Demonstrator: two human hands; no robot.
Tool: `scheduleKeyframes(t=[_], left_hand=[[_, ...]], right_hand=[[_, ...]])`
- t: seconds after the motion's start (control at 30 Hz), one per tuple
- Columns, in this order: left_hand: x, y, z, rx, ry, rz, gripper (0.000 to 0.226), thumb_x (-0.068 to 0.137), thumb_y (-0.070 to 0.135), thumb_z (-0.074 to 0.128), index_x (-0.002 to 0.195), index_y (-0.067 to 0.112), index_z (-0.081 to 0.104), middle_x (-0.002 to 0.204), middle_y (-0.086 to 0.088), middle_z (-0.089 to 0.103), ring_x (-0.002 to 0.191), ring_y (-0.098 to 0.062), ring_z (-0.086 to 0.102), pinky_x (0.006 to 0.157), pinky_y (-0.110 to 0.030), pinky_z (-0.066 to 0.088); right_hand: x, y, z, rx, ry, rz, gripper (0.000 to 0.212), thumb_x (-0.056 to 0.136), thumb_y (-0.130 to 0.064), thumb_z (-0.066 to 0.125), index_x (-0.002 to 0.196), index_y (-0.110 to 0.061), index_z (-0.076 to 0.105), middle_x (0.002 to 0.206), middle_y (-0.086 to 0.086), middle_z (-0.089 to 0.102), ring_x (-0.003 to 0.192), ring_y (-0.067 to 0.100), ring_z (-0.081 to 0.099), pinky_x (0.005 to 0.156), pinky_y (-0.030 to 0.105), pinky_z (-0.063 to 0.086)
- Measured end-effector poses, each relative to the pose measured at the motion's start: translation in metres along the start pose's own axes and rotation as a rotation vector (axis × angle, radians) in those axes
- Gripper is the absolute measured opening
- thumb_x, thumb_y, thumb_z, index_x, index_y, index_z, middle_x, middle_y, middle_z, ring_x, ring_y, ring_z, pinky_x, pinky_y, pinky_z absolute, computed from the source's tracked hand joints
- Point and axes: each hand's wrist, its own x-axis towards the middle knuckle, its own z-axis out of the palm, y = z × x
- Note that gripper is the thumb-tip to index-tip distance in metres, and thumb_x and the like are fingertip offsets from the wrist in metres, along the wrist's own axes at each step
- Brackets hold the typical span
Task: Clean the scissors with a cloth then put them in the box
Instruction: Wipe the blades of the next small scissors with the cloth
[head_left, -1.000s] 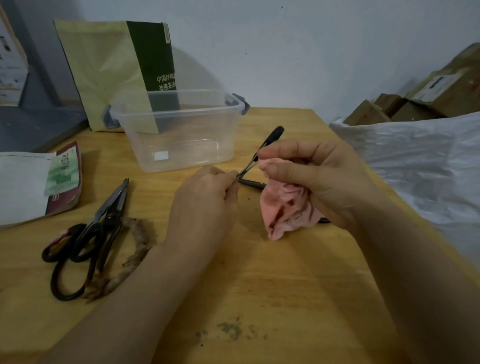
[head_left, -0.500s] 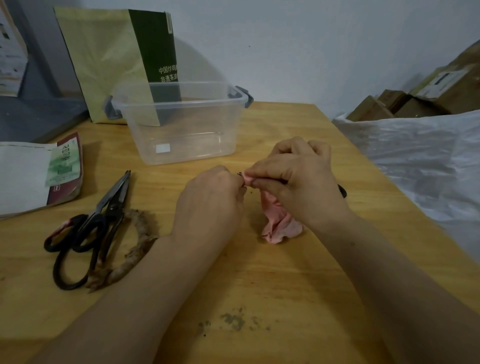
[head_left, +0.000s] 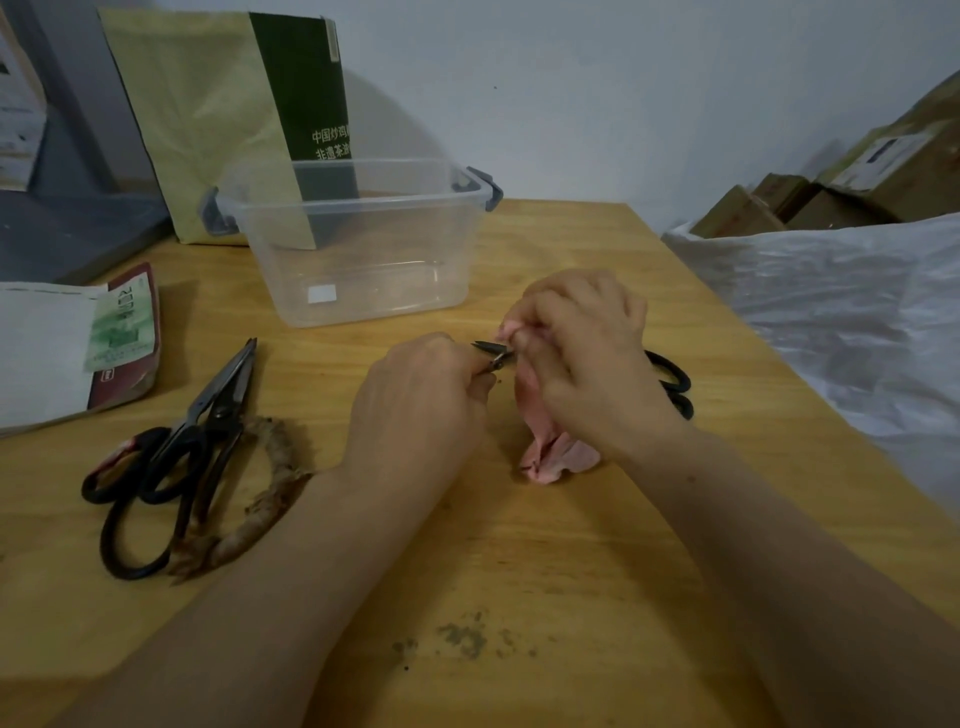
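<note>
At frame centre, our left hand (head_left: 421, 395) pinches the blade tips of the scissors (head_left: 491, 348), fingers curled tight. Our right hand (head_left: 587, 364) grips the pink cloth (head_left: 550, 452) bunched round the blades, and the black handles poke out to its right. The bare fingertips on the points worry us: a hard pull on the cloth could drag an edge across skin or snap the blades together. The clear box (head_left: 363, 280) stands upper centre, near enough to knock.
</note>
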Motion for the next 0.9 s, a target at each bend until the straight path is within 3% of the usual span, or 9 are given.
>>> scheduleKeyframes(t=[0.1, 0.2, 0.37, 0.43, 0.53, 0.67, 0.73, 0.8, 0.9], left_hand=[[0.001, -0.002, -0.002, -0.021, 0.009, -0.046, 0.024, 0.094, 0.026, 0.053, 0.107, 0.018, 0.071, 0.091, -0.005, 0.063, 0.086, -0.025, 0.055, 0.065, -0.033, 0.036], [0.001, -0.004, -0.002, -0.065, 0.031, -0.063, 0.022, 0.093, 0.024, 0.055, 0.105, 0.015, 0.072, 0.093, -0.007, 0.063, 0.088, -0.027, 0.055, 0.069, -0.035, 0.039], [0.002, -0.004, 0.001, -0.082, 0.110, 0.010, 0.027, 0.092, 0.019, 0.058, 0.117, 0.015, 0.067, 0.104, -0.004, 0.064, 0.096, -0.021, 0.055, 0.075, -0.024, 0.035], [0.003, -0.006, 0.003, -0.053, 0.126, 0.015, 0.031, 0.091, 0.017, 0.059, 0.122, 0.015, 0.063, 0.107, -0.004, 0.062, 0.099, -0.021, 0.053, 0.078, -0.022, 0.031], [0.004, -0.008, 0.001, -0.037, 0.190, 0.034, 0.038, 0.082, 0.010, 0.069, 0.120, 0.007, 0.064, 0.111, -0.011, 0.061, 0.104, -0.029, 0.052, 0.085, -0.026, 0.036], [0.007, -0.006, -0.005, -0.110, 0.295, -0.214, 0.081, 0.079, 0.017, 0.074, 0.146, 0.013, 0.027, 0.143, -0.008, 0.028, 0.131, -0.021, 0.027, 0.099, -0.016, 0.019], [0.010, -0.004, -0.007, -0.294, 0.298, -0.375, 0.094, 0.076, 0.018, 0.077, 0.149, 0.017, 0.019, 0.145, -0.005, 0.026, 0.130, -0.016, 0.030, 0.099, -0.016, 0.024], [0.013, -0.003, -0.008, -0.650, 0.258, -0.539, 0.095, 0.073, 0.011, 0.079, 0.149, 0.016, 0.022, 0.136, -0.001, 0.042, 0.113, -0.009, 0.047, 0.086, -0.014, 0.040], [0.013, -0.001, -0.010, -1.180, 0.136, -0.655, 0.067, 0.074, -0.003, 0.074, 0.134, 0.011, 0.047, 0.094, 0.011, 0.067, 0.079, 0.003, 0.061, 0.055, -0.004, 0.045]], right_hand=[[0.003, -0.002, -0.008, 0.155, 0.179, 0.132, 0.015, 0.094, -0.018, 0.048, 0.092, -0.029, 0.058, 0.107, -0.009, 0.049, 0.108, 0.008, 0.037, 0.098, 0.028, 0.029], [0.008, -0.004, -0.020, 0.412, 0.253, 0.486, 0.011, 0.099, -0.021, 0.045, 0.100, -0.026, 0.055, 0.102, -0.012, 0.053, 0.097, 0.002, 0.049, 0.089, 0.026, 0.044], [0.012, -0.001, -0.026, 0.789, 0.099, 1.017, 0.035, 0.094, -0.048, 0.048, 0.104, -0.020, 0.065, 0.094, -0.001, 0.069, 0.087, 0.016, 0.064, 0.080, 0.035, 0.051], [0.012, 0.000, -0.024, 0.827, 0.063, 0.999, 0.044, 0.086, -0.057, 0.056, 0.096, -0.016, 0.068, 0.087, 0.001, 0.071, 0.083, 0.017, 0.065, 0.078, 0.035, 0.051], [0.010, -0.002, -0.024, 0.947, 0.101, 0.959, 0.020, 0.084, -0.025, 0.070, 0.086, -0.006, 0.063, 0.063, 0.006, 0.065, 0.056, 0.011, 0.064, 0.056, 0.025, 0.052], [0.007, -0.005, -0.024, 1.170, -0.056, 0.950, 0.014, 0.080, -0.004, 0.070, 0.089, 0.005, 0.065, 0.074, 0.017, 0.071, 0.063, 0.015, 0.070, 0.055, 0.017, 0.053], [0.005, -0.007, -0.021, 1.133, -0.197, 0.893, 0.020, 0.081, -0.014, 0.070, 0.087, 0.004, 0.065, 0.078, 0.017, 0.073, 0.067, 0.013, 0.070, 0.059, 0.017, 0.053], [0.003, -0.008, -0.018, 1.087, -0.270, 0.857, 0.021, 0.083, -0.021, 0.069, 0.083, -0.001, 0.065, 0.079, 0.015, 0.073, 0.071, 0.011, 0.070, 0.066, 0.018, 0.052], [0.003, -0.005, -0.016, 1.113, -0.255, 0.871, 0.022, 0.084, -0.022, 0.068, 0.087, -0.001, 0.065, 0.080, 0.015, 0.073, 0.071, 0.013, 0.069, 0.069, 0.020, 0.052]])
